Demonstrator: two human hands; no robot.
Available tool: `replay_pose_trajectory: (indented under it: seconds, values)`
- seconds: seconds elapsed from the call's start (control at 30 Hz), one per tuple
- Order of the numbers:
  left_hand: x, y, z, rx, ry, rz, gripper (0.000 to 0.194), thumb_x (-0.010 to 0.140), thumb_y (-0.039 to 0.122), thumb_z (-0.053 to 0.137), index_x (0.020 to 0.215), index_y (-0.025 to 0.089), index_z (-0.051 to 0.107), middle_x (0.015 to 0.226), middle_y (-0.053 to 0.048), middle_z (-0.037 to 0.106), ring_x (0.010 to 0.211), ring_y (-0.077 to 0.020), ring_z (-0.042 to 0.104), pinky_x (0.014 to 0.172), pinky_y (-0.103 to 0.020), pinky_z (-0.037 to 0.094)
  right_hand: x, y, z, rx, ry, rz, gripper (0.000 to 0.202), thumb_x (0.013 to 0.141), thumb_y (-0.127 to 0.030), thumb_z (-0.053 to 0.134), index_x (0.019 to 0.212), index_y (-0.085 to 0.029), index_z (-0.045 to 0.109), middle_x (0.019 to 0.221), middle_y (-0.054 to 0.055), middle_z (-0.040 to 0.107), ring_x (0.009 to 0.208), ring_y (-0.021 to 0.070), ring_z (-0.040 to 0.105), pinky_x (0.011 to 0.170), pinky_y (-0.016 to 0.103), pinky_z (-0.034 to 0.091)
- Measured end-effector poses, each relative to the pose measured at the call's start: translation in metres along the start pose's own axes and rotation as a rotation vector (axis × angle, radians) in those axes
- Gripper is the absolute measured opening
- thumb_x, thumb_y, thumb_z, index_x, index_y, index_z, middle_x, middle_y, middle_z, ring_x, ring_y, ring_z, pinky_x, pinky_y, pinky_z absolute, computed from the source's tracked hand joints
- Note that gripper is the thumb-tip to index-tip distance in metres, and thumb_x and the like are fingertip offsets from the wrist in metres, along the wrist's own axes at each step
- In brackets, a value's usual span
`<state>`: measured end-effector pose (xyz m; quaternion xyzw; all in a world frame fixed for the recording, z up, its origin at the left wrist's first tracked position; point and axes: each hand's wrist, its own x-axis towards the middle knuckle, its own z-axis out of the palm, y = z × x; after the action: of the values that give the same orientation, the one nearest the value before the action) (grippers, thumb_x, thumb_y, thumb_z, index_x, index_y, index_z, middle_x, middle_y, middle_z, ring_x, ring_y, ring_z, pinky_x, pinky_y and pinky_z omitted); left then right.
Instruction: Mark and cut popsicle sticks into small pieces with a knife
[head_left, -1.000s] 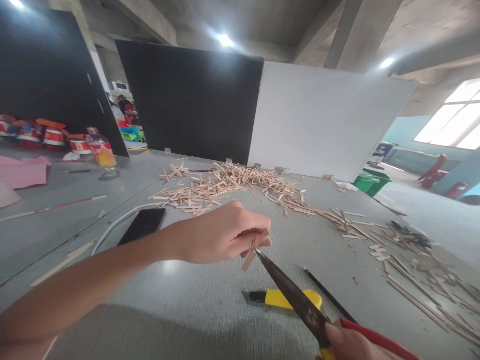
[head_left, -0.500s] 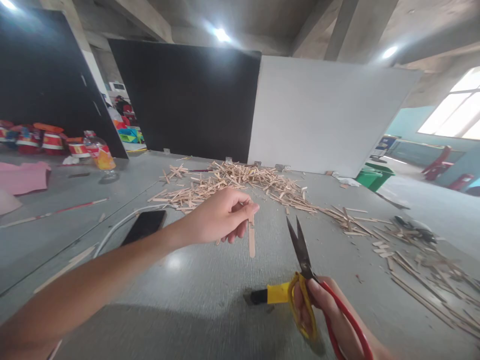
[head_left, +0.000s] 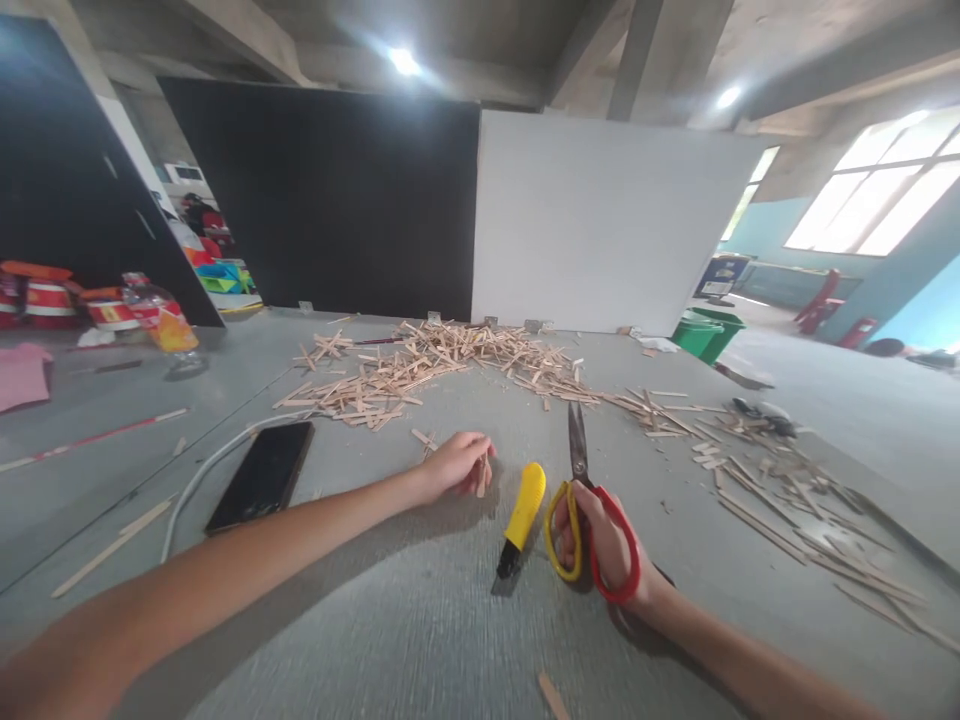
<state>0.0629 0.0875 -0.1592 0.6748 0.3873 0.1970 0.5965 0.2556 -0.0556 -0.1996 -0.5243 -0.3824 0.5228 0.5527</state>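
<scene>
Low over the table's middle, my left hand (head_left: 456, 466) is closed, a short wooden stick (head_left: 482, 480) pinched in its fingers and pointing down. My right hand (head_left: 609, 540) grips scissors (head_left: 578, 458) with one yellow and one red handle loop. The scissor blades point away from me and are nearly together. Between my hands lies a yellow utility knife (head_left: 525, 508), its black end towards me. A couple of small wooden pieces (head_left: 425, 440) rest just beyond my left wrist.
A large heap of wooden sticks (head_left: 472, 345) spreads across the table's back. Longer strips (head_left: 765, 525) lie at the right. Left of my forearm is a phone (head_left: 262, 475) beside a white cable (head_left: 202, 475). A bottle (head_left: 165, 325) stands far left. Black and white panels (head_left: 600, 220) border the back.
My left hand has moved down towards the table with its stick. The scissor blades have come closer together. The utility knife has turned to point lengthwise away from me. The view has shifted right.
</scene>
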Motion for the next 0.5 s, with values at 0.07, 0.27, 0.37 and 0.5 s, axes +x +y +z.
replay_pose_trajectory:
  seconds: [0.07, 0.27, 0.37, 0.5]
  values:
    - [0.005, -0.012, 0.004, -0.020, 0.066, 0.002, 0.030, 0.104, 0.041, 0.061, 0.116, 0.014, 0.065, 0.098, -0.004, 0.069, 0.074, -0.0139, 0.067, 0.065, -0.029, 0.059, -0.001, -0.001, 0.001, 0.001, -0.009, -0.007, 0.053, 0.092, -0.068, 0.057, 0.072, -0.019, 0.061, 0.046, -0.002, 0.056, 0.040, 0.0147, 0.054, 0.041, 0.025, 0.043]
    - [0.004, -0.025, 0.010, -0.082, 0.201, 0.040, 0.033, 0.102, 0.039, 0.064, 0.126, 0.016, 0.063, 0.119, -0.009, 0.068, 0.097, -0.0213, 0.069, 0.083, -0.040, 0.061, 0.001, 0.002, -0.001, -0.010, -0.026, -0.029, 0.056, 0.092, -0.069, 0.054, 0.068, -0.019, 0.061, 0.045, -0.002, 0.054, 0.037, 0.0136, 0.053, 0.040, 0.024, 0.043]
    - [0.001, -0.028, 0.011, -0.105, 0.240, 0.051, 0.033, 0.102, 0.039, 0.064, 0.126, 0.016, 0.063, 0.120, -0.009, 0.068, 0.098, -0.0216, 0.069, 0.084, -0.041, 0.061, 0.003, 0.006, -0.001, -0.020, -0.027, -0.030, 0.057, 0.091, -0.069, 0.054, 0.067, -0.019, 0.061, 0.044, -0.002, 0.055, 0.035, 0.0135, 0.053, 0.038, 0.024, 0.041]
    - [0.000, -0.029, 0.010, -0.134, 0.244, 0.073, 0.033, 0.102, 0.038, 0.064, 0.126, 0.016, 0.064, 0.120, -0.009, 0.068, 0.098, -0.0217, 0.069, 0.084, -0.041, 0.061, 0.005, 0.008, -0.001, -0.026, -0.026, -0.037, 0.056, 0.092, -0.068, 0.053, 0.066, -0.019, 0.059, 0.043, -0.002, 0.054, 0.033, 0.0134, 0.052, 0.037, 0.024, 0.042]
